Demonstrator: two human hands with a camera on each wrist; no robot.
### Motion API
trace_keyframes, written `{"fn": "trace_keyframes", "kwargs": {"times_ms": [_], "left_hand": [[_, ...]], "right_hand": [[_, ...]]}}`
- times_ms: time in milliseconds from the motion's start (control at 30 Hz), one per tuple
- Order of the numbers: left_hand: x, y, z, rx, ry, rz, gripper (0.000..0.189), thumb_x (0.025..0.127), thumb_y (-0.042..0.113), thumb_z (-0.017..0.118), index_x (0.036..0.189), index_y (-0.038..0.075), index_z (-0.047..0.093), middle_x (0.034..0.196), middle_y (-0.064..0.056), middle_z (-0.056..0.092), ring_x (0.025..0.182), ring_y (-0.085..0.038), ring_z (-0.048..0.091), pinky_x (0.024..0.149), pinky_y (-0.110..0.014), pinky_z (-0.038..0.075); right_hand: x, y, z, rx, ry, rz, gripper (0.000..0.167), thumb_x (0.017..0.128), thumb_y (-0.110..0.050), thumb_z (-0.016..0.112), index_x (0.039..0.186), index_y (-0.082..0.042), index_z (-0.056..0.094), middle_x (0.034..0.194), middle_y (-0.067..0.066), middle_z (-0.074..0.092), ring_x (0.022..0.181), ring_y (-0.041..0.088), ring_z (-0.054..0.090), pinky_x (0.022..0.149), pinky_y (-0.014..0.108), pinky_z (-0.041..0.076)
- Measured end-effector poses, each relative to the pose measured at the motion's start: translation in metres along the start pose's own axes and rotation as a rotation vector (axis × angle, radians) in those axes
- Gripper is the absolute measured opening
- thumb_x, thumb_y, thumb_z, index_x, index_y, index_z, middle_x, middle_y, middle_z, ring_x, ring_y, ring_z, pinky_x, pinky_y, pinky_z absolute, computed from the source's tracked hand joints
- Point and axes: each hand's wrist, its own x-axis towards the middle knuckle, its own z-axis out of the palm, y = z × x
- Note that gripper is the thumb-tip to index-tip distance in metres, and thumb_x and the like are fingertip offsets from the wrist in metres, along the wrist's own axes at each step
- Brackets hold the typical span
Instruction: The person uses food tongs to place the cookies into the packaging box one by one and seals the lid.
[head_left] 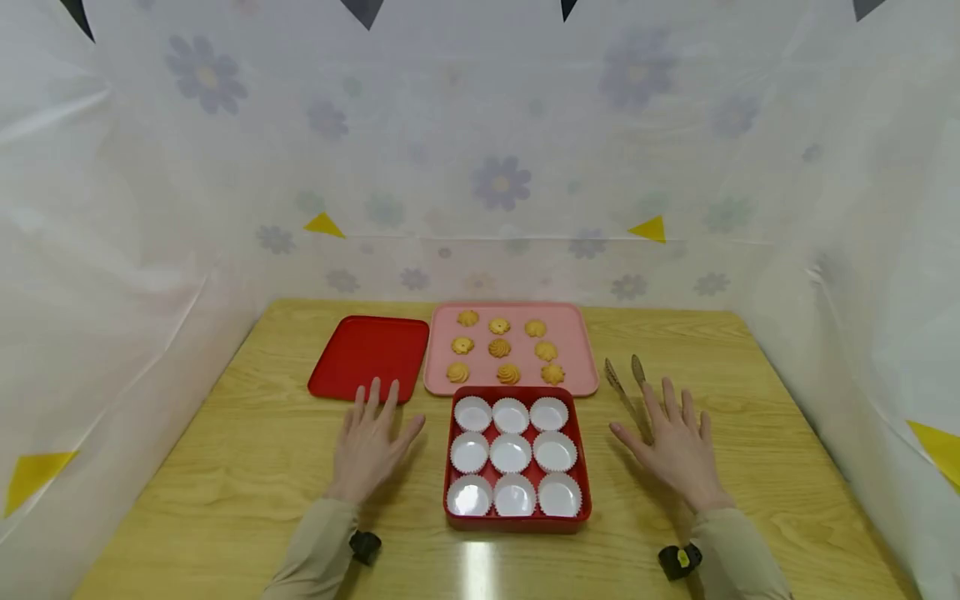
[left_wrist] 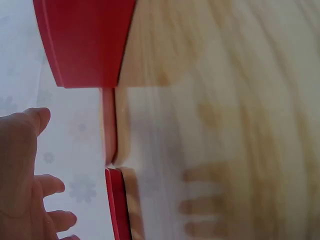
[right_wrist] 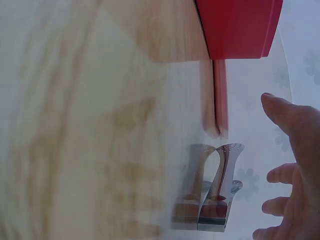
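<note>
My left hand [head_left: 367,446] hovers over the wooden table with fingers spread, its fingertips overlapping the near edge of a flat red lid [head_left: 371,354] in the head view. On the other side, my right hand [head_left: 677,446] is spread too, partly covering metal tongs [head_left: 615,379]. Their tips point away from me, as the right wrist view also shows with the tongs [right_wrist: 217,190] beyond the fingers. Between the hands sits a red square box [head_left: 517,523] holding several white paper cups [head_left: 511,453] in rows. Neither hand holds anything.
Behind the box lies a pink tray [head_left: 585,367] bearing several piped cookies [head_left: 499,347] in rows. The wooden table [head_left: 225,467] meets white sheeting [head_left: 495,125] with flower prints at the back and sides. Yellow triangles [head_left: 648,229] mark the sheeting.
</note>
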Motion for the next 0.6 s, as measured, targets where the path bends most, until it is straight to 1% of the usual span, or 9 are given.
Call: {"fn": "trace_keyframes", "kwargs": {"times_ms": [67,167,233,300,367,433,533,600], "left_hand": [[-0.001,0.002,-0.001,-0.056,-0.016,0.006,0.081,0.099,0.060,0.047,0.160,0.012,0.027,0.166,-0.022,0.021,0.153,-0.047,0.016,0.122,-0.061,0.022],[-0.002,0.006,-0.004,-0.198,-0.057,-0.005,0.079,0.099,0.058,0.048,0.159,0.008,0.029,0.165,-0.022,0.025,0.153,-0.046,0.020,0.122,-0.061,0.023],[-0.002,0.010,-0.004,-0.304,-0.081,-0.028,0.080,0.099,0.057,0.049,0.157,0.005,0.031,0.163,-0.022,0.031,0.151,-0.043,0.027,0.121,-0.059,0.026],[-0.003,0.015,-0.005,-0.390,-0.097,-0.056,0.081,0.098,0.057,0.051,0.156,0.002,0.034,0.159,-0.021,0.039,0.147,-0.041,0.037,0.119,-0.056,0.032],[-0.004,0.019,-0.004,-0.450,-0.092,-0.064,0.081,0.098,0.055,0.054,0.152,-0.003,0.038,0.152,-0.024,0.048,0.138,-0.040,0.050,0.114,-0.053,0.041],[-0.005,0.025,-0.005,-0.508,-0.082,-0.074,0.077,0.097,0.051,0.059,0.148,-0.004,0.044,0.143,-0.025,0.057,0.128,-0.039,0.060,0.106,-0.051,0.048],[-0.006,0.032,-0.004,-0.594,-0.079,-0.079,0.067,0.094,0.041,0.066,0.142,-0.005,0.053,0.130,-0.025,0.066,0.114,-0.037,0.069,0.094,-0.046,0.057],[-0.007,0.037,-0.005,-0.649,-0.086,-0.087,0.062,0.093,0.035,0.069,0.138,-0.005,0.057,0.123,-0.024,0.070,0.107,-0.034,0.072,0.087,-0.042,0.060]], "right_hand": [[0.000,0.000,0.000,0.002,-0.004,0.003,0.095,0.093,-0.066,0.053,0.161,-0.009,0.020,0.166,0.029,0.008,0.150,0.058,0.005,0.112,0.079,0.005],[0.001,0.000,0.000,-0.001,-0.008,0.009,0.096,0.092,-0.067,0.053,0.161,-0.008,0.021,0.165,0.030,0.010,0.148,0.059,0.008,0.110,0.080,0.007],[0.001,0.000,-0.001,0.002,-0.018,0.015,0.096,0.093,-0.067,0.053,0.161,-0.008,0.021,0.165,0.031,0.010,0.147,0.060,0.009,0.110,0.080,0.008],[0.002,0.000,-0.002,0.009,-0.030,0.024,0.097,0.093,-0.068,0.051,0.160,-0.006,0.021,0.165,0.032,0.010,0.146,0.061,0.011,0.110,0.080,0.009],[0.002,-0.001,-0.003,0.019,-0.043,0.034,0.098,0.093,-0.068,0.051,0.160,-0.004,0.020,0.164,0.034,0.011,0.145,0.062,0.013,0.110,0.080,0.010],[0.003,-0.002,-0.004,0.028,-0.054,0.044,0.099,0.093,-0.067,0.051,0.159,-0.001,0.020,0.163,0.035,0.012,0.144,0.063,0.014,0.109,0.080,0.013],[0.004,-0.002,-0.004,0.027,-0.068,0.057,0.101,0.093,-0.067,0.051,0.158,0.003,0.019,0.161,0.037,0.014,0.143,0.063,0.017,0.107,0.080,0.016],[0.005,-0.002,-0.004,0.022,-0.073,0.062,0.102,0.093,-0.067,0.051,0.158,0.004,0.019,0.161,0.038,0.014,0.142,0.062,0.019,0.107,0.081,0.018]]}}
